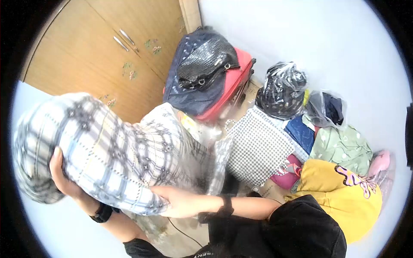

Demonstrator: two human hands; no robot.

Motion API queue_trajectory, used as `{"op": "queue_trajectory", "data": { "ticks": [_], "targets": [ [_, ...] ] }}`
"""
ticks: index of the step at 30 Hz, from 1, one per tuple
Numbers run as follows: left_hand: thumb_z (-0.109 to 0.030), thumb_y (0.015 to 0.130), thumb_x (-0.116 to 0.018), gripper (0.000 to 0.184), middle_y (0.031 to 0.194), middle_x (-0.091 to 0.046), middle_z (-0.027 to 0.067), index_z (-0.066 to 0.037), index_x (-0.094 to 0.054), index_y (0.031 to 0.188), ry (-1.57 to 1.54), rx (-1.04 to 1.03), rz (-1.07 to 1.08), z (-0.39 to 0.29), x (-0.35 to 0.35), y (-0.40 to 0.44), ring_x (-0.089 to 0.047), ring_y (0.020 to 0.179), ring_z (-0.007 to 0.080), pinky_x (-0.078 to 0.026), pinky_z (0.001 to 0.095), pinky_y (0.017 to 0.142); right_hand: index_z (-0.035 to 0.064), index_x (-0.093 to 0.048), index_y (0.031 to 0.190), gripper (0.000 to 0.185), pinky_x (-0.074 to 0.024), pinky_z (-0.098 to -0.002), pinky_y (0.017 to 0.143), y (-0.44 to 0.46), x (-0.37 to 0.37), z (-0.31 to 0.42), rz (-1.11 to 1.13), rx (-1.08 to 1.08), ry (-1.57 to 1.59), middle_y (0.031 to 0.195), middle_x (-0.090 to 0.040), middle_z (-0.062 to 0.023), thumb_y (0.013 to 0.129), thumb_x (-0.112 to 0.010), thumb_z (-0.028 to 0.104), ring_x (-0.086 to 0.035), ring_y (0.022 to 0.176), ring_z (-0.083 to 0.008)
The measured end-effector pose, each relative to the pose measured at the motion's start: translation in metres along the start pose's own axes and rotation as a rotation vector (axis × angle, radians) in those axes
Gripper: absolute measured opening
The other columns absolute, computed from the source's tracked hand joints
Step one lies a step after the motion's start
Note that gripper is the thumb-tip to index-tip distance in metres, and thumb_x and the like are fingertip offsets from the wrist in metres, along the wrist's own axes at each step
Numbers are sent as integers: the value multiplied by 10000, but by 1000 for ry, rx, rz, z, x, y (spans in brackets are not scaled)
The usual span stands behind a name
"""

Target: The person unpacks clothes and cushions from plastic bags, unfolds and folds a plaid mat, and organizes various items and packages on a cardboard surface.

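Observation:
A bulky plaid cloth bundle (99,142), white with grey, blue and yellow lines, fills the left half of the head view. My left hand (64,176) grips its left side from below, thumb pressed on the cloth. Nearer the middle, my right hand (176,201) has its fingers closed on the bundle's lower edge; some fingertips are hidden by the fabric. Whether this is a quilt or a stuffed cover, I cannot tell. Clear plastic (217,159) shows beside its right end, where the picture is blurred.
Behind stands a wooden wardrobe (86,47). A red and navy suitcase (193,96) carries a black handbag (211,58). Along the wall lie a houndstooth bag (260,146), a filled black plastic bag (282,90), a green dotted bundle (342,146) and a yellow bag (331,198).

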State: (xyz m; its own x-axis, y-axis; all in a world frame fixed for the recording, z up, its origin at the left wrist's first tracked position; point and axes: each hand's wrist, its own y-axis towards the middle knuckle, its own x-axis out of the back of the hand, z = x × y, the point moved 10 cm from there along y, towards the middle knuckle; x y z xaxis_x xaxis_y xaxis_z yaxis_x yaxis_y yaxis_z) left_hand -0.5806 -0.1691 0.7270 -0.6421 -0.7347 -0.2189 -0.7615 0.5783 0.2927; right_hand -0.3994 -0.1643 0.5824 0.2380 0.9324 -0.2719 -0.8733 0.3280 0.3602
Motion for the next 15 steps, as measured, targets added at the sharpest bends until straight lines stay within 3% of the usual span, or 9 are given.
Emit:
{"op": "queue_trajectory", "data": {
  "ticks": [1, 3, 4, 6, 8, 11, 12, 13, 15],
  "targets": [
    [-205, 854, -448, 350, 1018, -573, 146, 52, -544, 1071, 128, 11, 288, -14, -52, 1, -544, 953, 191, -422, 307, 871, -47, -401, 1201, 502, -377, -305, 905, -7, 4, 15, -72, 79, 126, 1128, -535, -159, 747, -567, 90, -508, 1048, -213],
    [-125, 786, -542, 292, 981, -596, 133, 56, -583, 1011, 267, -218, 405, -34, -141, -17, -574, 867, 180, -448, 278, 810, -23, -396, 1220, 520, -315, -305, 974, -34, 7, 25, -126, 4, 263, 1215, -487, -82, 747, -602, 46, -431, 1118, -143],
    [-67, 748, -602, 253, 905, -619, 102, 62, -606, 966, 308, -277, 548, -46, -195, -50, -567, 839, 158, -430, 261, 789, -17, -399, 1219, 519, -338, -305, 959, -51, 18, 27, -236, 35, 323, 1191, -501, -84, 744, -603, 29, -448, 1101, -145],
    [-108, 739, -639, 367, 974, -591, 85, 50, -529, 1051, 190, -294, 781, -41, -285, -105, -560, 828, 159, -453, 277, 730, -13, -416, 1202, 497, -389, -300, 916, -86, 37, 37, -455, 71, 467, 1131, -532, -83, 738, -593, -12, -491, 1055, -149],
    [-171, 711, -651, 415, 964, -584, 136, 16, -510, 1053, 528, -392, 999, 8, -346, -144, -565, 823, 171, -464, 300, 705, -26, -459, 1139, 433, -460, -286, 831, -129, 63, 38, -674, 60, 578, 1023, -576, -66, 723, -577, -57, -558, 951, -157],
    [-234, 713, -634, 658, 1126, -503, 270, 60, -335, 1220, 407, -259, 1338, 97, -404, -247, -512, 1032, 382, -407, 378, 881, -18, -533, 1056, 332, -449, -272, 784, -206, 106, -10, -1082, 57, 490, 986, -588, -58, 727, -582, -28, -568, 865, -145],
    [-335, 741, -612, 701, 1242, -420, 257, 36, -338, 1269, 462, -282, 1330, 130, -403, -279, -408, 1168, 331, -293, 350, 998, -19, -546, 1033, 303, -442, -262, 762, -232, 111, -30, -1148, -18, 528, 976, -591, -57, 732, -579, -18, -567, 843, -140],
    [-366, 755, -577, 769, 1316, -334, 271, 70, -263, 1305, 511, -140, 1508, 175, -403, -317, -310, 1250, 338, -224, 361, 1044, -20, -558, 1010, 274, -436, -252, 740, -259, 116, -49, -1211, -98, 569, 966, -594, -56, 736, -577, -8, -565, 820, -134],
    [-330, 770, -567, 712, 1302, -350, 268, 74, -291, 1288, 404, -168, 1694, 236, -382, -383, -339, 1225, 342, -258, 345, 1027, -28, -527, 1082, 294, -437, -261, 737, -324, 128, -128, -1180, -170, 723, 948, -595, -48, 791, -505, 12, -544, 823, -121]
  ]
}}
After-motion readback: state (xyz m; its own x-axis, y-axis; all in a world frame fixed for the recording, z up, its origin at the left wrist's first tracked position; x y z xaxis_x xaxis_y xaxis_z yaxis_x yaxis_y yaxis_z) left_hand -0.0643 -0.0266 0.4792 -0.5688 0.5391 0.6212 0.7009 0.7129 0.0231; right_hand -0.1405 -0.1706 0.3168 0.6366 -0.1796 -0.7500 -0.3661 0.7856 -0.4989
